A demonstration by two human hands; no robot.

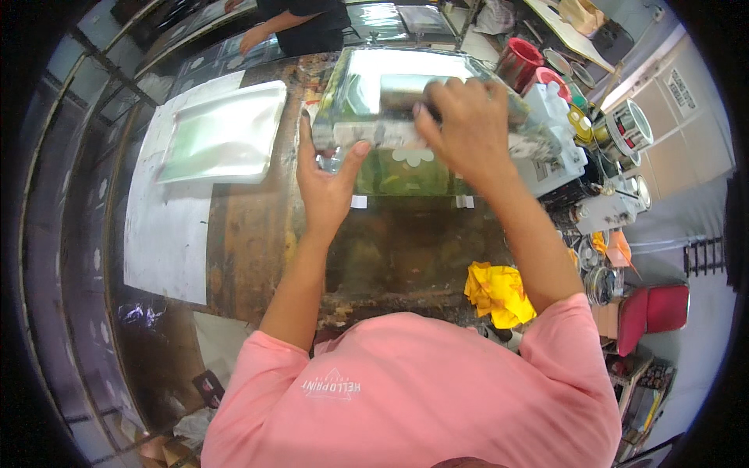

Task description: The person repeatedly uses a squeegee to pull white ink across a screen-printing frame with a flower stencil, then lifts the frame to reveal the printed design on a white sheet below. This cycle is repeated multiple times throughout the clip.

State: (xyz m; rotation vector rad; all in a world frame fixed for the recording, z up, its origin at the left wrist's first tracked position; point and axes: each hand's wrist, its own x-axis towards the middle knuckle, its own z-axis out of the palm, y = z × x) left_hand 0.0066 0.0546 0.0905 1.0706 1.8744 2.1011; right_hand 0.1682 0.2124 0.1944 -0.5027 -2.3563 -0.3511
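My left hand [329, 183] grips the near left corner of a screen printing frame [367, 134], its thumb and fingers apart around the edge. The frame's near side appears raised over a green printing surface [402, 183] with a pale flower shape on it. Over the frame, my right hand [468, 125] is closed on a brownish bar that looks like a squeegee [402, 97]; motion blurs it. A stack of clear plastic sheets or bags [226, 132] lies left of the frame on white paper [168, 242].
A crumpled yellow cloth [499, 295] lies at the table's near right edge. Paint tins, a red tub [519, 62] and white plastic containers [558, 125] crowd the right side. Another person's hand [253, 37] is beyond the table. A red chair [651, 316] stands at right.
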